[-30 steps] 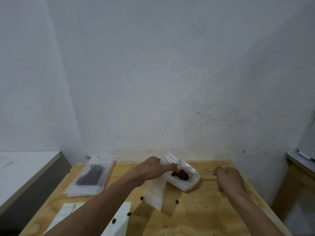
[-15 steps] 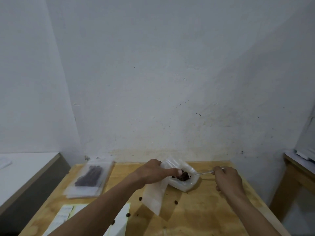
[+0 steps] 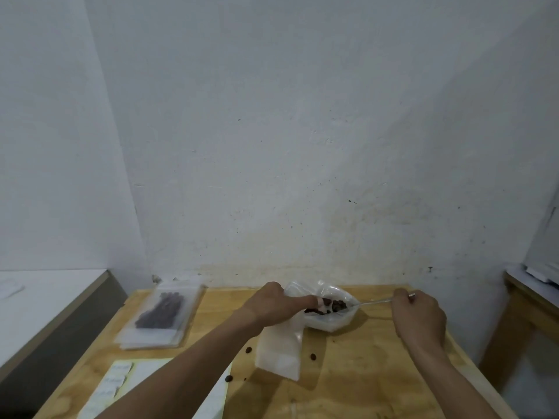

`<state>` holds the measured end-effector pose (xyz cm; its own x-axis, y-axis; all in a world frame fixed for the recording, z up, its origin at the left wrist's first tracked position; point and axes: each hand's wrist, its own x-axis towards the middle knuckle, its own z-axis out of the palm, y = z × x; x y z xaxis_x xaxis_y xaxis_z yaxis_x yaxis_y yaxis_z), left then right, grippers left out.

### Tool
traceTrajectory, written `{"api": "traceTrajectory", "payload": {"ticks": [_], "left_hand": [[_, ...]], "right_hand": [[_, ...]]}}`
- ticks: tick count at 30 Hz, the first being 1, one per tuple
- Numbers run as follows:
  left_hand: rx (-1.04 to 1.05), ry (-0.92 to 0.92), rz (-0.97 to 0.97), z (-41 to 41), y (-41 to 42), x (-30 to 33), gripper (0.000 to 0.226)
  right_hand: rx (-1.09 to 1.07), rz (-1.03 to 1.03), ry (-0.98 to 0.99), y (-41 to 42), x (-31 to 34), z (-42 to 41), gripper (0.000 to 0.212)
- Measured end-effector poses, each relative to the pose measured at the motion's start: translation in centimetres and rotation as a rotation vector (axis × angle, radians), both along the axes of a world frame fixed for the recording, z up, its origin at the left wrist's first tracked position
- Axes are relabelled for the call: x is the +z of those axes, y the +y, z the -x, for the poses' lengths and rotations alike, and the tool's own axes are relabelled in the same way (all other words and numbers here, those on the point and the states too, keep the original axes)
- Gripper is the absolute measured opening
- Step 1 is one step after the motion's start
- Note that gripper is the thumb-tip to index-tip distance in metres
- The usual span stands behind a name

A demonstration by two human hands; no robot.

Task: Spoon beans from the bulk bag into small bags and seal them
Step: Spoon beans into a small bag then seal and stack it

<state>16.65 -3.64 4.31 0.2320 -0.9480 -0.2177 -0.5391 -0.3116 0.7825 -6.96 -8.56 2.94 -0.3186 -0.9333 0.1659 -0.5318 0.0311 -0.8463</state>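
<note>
While the left hand (image 3: 272, 306) pinches the bulk bag (image 3: 323, 309) mouth, right hand (image 3: 419, 316) closed on spoon (image 3: 373, 302) handle, bowl among beans (image 3: 328, 306), loose beans on counter (image 3: 378, 373).

The person's left hand (image 3: 273, 305) and right hand (image 3: 419, 317) are bare, and both forearms are uncovered, with no sleeve visible.

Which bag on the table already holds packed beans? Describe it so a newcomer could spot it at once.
Start at the wooden table and go to its far left corner by the wall. A flat clear bag lies there on a small stack of empty ones. Unlike the open bulk bag between the hands, it lies flat with a dark strip of beans inside.
</note>
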Motion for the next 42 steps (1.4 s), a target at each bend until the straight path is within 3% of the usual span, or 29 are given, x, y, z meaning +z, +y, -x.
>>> {"api": "traceTrajectory", "payload": {"ticks": [5, 10, 19, 23, 26, 29, 33, 35, 42], "left_hand": [[-0.064, -0.123, 0.037, 1.5, 0.1, -0.1, 0.054], [-0.141, -0.267, 0.112, 3.0, 0.3, -1.5, 0.067], [0.068, -0.058, 0.128, 1.2, -0.3, -1.2, 0.055], [0.056, 0.014, 0.082, 0.6, -0.3, -0.9, 0.060], [0.004, -0.012, 0.090, 0.0, 0.0, -0.7, 0.059], [-0.045, -0.076, 0.162, -1.0, 0.4, -0.2, 0.078], [-0.142, -0.068, 0.315, -2.0, 1.0, 0.5, 0.051], [-0.164, -0.151, 0.317, -2.5, 0.9, 0.3, 0.060], [-0.176, -0.254, 0.314, -2.6, 0.9, 0.3, 0.059]], "right_hand": [[-0.012, -0.001, 0.009, -0.1, -0.7, -0.5, 0.041], [-0.016, -0.016, 0.021, -0.3, -0.8, -0.9, 0.042], [0.013, 0.059, 0.051, 0.5, -0.6, 0.2, 0.043], [-0.001, 0.024, 0.006, 0.3, -0.8, 0.8, 0.041], [-0.004, 0.001, -0.038, 0.1, -0.2, 1.4, 0.041], [0.032, 0.019, -0.049, 0.1, 1.4, 1.5, 0.041], [0.098, 0.053, -0.091, -0.2, 4.4, 0.5, 0.035], [0.129, 0.066, -0.101, -0.5, 5.7, -0.4, 0.034], [0.362, 0.296, 0.116, 0.3, 7.3, -4.2, 0.036]]}}
